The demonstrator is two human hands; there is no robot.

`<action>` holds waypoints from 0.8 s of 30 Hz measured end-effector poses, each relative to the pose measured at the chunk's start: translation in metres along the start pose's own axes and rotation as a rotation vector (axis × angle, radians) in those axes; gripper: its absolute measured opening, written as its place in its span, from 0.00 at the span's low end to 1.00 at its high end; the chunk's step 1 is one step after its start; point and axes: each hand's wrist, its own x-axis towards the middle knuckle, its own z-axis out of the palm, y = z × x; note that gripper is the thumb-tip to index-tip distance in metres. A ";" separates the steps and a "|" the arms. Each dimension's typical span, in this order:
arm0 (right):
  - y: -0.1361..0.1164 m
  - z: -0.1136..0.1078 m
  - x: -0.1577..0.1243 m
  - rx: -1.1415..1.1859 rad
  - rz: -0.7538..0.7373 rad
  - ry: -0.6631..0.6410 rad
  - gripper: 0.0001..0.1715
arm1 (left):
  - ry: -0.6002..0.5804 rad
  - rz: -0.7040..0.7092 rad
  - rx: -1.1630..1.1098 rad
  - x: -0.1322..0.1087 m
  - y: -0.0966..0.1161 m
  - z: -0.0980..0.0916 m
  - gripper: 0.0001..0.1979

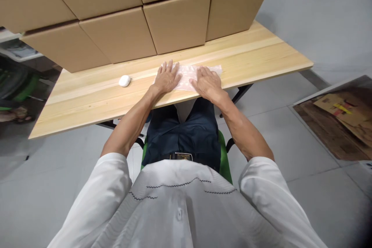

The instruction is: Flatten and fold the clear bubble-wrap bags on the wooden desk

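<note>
A thin, pinkish-white translucent sheet, like a plastic bag or wrap (187, 76), lies on the wooden table near its front edge. My left hand (167, 77) rests flat on the sheet's left end, fingers stretched out and pointing away from me. On the right part of the sheet lies my right hand (208, 82), palm down, its thumb stretched toward the middle and its other fingers partly bent. The sheet's far right corner shows past that hand. What is under both palms is hidden.
Stacked cardboard boxes (177, 23) line the back of the wooden table (95, 93). A small white rounded case (124, 81) sits left of my left hand. I sit on a green chair (224, 159). Flattened cardboard (345, 112) lies on the floor at right.
</note>
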 end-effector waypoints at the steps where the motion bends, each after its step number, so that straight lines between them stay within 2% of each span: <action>1: 0.001 -0.003 -0.004 -0.016 -0.001 -0.007 0.52 | 0.000 0.001 -0.001 0.000 0.000 0.000 0.45; 5: 0.001 -0.012 -0.017 -0.122 0.013 -0.035 0.49 | -0.016 -0.006 0.003 -0.001 0.002 -0.001 0.45; 13: 0.017 -0.012 -0.022 -0.143 -0.043 0.089 0.47 | 0.008 -0.026 -0.039 0.000 0.002 0.001 0.45; 18: -0.010 -0.020 -0.022 -0.164 -0.110 0.085 0.44 | 0.041 -0.064 -0.073 0.003 0.000 0.005 0.48; 21: -0.029 -0.015 -0.021 -0.132 -0.208 -0.005 0.43 | 0.056 -0.100 -0.114 0.006 -0.002 0.006 0.49; 24: -0.034 -0.010 -0.020 -0.117 -0.221 -0.089 0.44 | 0.014 -0.169 -0.181 0.008 -0.007 -0.001 0.47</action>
